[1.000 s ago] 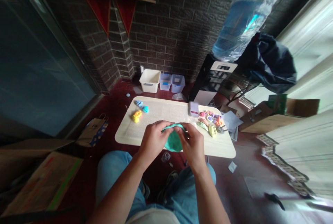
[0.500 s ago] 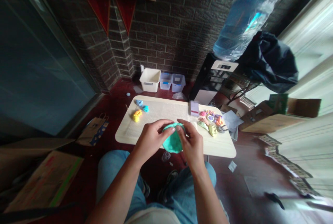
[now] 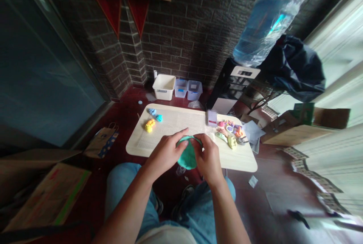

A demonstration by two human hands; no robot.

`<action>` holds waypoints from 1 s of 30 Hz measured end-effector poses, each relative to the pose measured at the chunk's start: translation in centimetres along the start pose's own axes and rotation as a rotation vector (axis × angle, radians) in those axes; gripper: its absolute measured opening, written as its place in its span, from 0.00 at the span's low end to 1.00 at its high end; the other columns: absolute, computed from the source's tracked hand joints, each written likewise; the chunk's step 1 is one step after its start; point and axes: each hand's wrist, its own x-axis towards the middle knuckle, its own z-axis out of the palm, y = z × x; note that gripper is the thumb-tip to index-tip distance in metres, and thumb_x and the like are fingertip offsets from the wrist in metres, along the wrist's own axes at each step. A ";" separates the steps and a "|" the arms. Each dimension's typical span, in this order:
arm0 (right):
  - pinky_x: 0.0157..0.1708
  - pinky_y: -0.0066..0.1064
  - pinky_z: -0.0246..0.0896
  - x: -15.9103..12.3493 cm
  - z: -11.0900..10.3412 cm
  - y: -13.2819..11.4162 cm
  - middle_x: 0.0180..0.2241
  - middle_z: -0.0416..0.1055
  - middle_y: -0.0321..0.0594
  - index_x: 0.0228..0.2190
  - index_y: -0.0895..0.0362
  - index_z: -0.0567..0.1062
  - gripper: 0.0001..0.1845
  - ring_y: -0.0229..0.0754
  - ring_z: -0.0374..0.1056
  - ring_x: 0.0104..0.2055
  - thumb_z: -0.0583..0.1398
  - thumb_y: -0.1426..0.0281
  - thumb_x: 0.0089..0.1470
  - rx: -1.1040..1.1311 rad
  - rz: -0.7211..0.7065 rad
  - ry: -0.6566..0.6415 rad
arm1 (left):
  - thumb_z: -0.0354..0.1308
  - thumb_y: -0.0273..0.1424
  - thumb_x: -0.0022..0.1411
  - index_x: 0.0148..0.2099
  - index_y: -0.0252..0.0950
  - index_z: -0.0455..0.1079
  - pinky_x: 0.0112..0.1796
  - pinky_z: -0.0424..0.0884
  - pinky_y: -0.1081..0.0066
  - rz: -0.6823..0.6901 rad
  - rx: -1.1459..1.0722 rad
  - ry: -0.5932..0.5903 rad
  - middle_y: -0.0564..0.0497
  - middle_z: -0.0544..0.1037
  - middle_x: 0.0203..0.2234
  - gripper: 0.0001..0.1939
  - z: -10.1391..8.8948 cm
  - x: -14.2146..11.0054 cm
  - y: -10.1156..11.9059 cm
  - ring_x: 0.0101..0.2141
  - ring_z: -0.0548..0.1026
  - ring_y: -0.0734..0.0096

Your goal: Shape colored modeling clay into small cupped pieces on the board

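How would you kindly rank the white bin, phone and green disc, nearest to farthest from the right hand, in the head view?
1. Green disc: gripped in the right hand.
2. Phone: at the table's far edge.
3. White bin: on the floor beyond.

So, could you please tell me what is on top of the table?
On the table: blue lumps and yellow lumps at left, a mat, a phone, and more coloured lumps at right. Hidden behind the hands and green disc, part of the near side cannot be seen.
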 end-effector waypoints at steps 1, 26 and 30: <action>0.35 0.31 0.62 0.0 0.0 0.0 0.31 0.74 0.41 0.34 0.56 0.73 0.07 0.42 0.70 0.33 0.56 0.68 0.61 -0.029 -0.003 0.020 | 0.55 0.33 0.64 0.59 0.37 0.70 0.48 0.73 0.63 -0.008 -0.018 -0.002 0.43 0.79 0.49 0.22 0.1 -0.1 -0.1 0.47 0.79 0.59; 0.24 0.26 0.57 -0.3 -0.4 0.6 0.26 0.70 0.35 0.44 0.58 0.74 0.20 0.36 0.63 0.25 0.59 0.56 0.58 0.203 0.224 -0.081 | 0.54 0.37 0.65 0.42 0.37 0.75 0.35 0.72 0.73 -0.025 0.028 0.174 0.47 0.83 0.34 0.12 0.0 -0.2 0.5 0.34 0.79 0.65; 0.21 0.26 0.53 -0.5 0.3 1.1 0.20 0.61 0.31 0.28 0.57 0.70 0.19 0.35 0.56 0.22 0.58 0.54 0.57 0.266 0.282 -0.118 | 0.54 0.36 0.65 0.44 0.37 0.74 0.38 0.73 0.72 -0.026 -0.038 0.231 0.47 0.82 0.37 0.12 0.3 -0.1 0.2 0.38 0.80 0.64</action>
